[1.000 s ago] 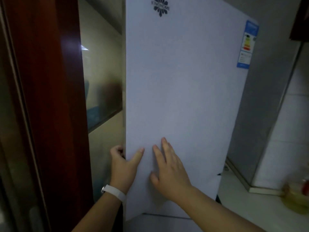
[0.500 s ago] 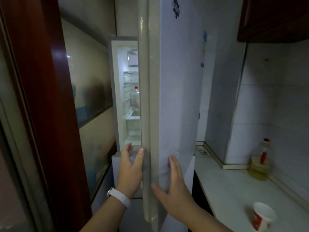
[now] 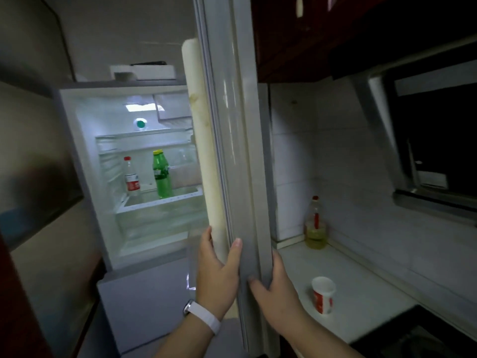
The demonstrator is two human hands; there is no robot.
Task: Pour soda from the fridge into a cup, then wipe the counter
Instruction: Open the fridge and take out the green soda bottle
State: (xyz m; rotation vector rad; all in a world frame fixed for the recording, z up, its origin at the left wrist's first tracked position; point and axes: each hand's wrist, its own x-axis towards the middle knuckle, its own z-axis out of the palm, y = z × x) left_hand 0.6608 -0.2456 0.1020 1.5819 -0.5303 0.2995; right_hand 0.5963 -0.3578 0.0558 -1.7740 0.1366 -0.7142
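Door (image 3: 232,151), clasped by its edge in my left grip (image 3: 216,270) and right grip (image 3: 276,288), both curled round it, leaves the fridge (image 3: 86,164) open so the soda (image 3: 162,174) on the shelf (image 3: 160,201) is reachable; cup (image 3: 322,294) stands on the tabletop (image 3: 366,288).

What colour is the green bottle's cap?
Yellow. The cap shows best in the head view, atop the green bottle.
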